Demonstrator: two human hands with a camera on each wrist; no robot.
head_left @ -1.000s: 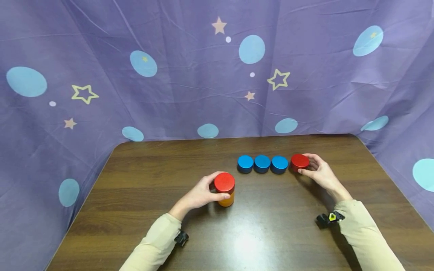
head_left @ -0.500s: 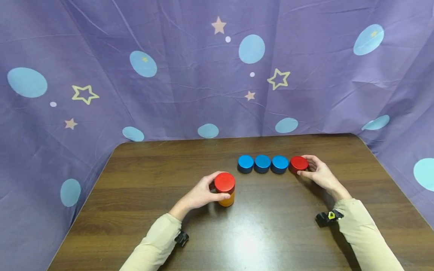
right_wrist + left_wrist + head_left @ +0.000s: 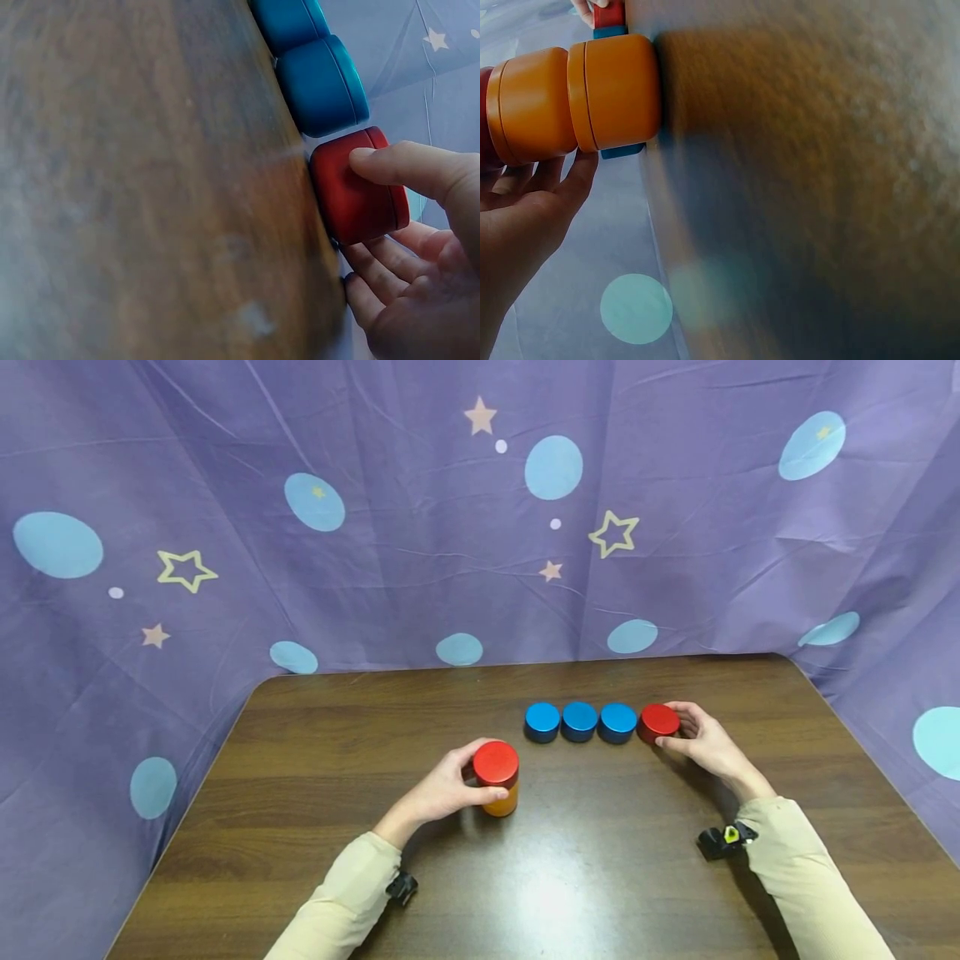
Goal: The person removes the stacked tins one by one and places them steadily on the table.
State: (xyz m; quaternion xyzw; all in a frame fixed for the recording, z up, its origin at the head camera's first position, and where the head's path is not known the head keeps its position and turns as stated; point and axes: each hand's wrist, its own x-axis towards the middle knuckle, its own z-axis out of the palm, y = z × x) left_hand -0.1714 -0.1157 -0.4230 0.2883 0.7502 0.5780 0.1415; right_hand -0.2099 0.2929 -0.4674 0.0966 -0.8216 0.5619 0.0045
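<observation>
My left hand (image 3: 448,783) grips a stack of round tins from its left side. A red tin (image 3: 496,762) tops the stack, with an orange tin (image 3: 619,91) at the bottom and another orange tin (image 3: 536,105) between them. Farther back, my right hand (image 3: 708,743) holds a single red tin (image 3: 356,187) between thumb and fingers. That tin stands on the table at the right end of a row, close beside a blue tin (image 3: 617,723).
Two more blue tins, one at the left end (image 3: 542,722) and one in the middle (image 3: 579,722), complete the row on the brown wooden table (image 3: 337,735). A purple patterned curtain (image 3: 375,568) hangs behind the table.
My right hand has slid the red tin slightly left, closer to the row of blue tins. The left hand and its stack have stayed in place.
</observation>
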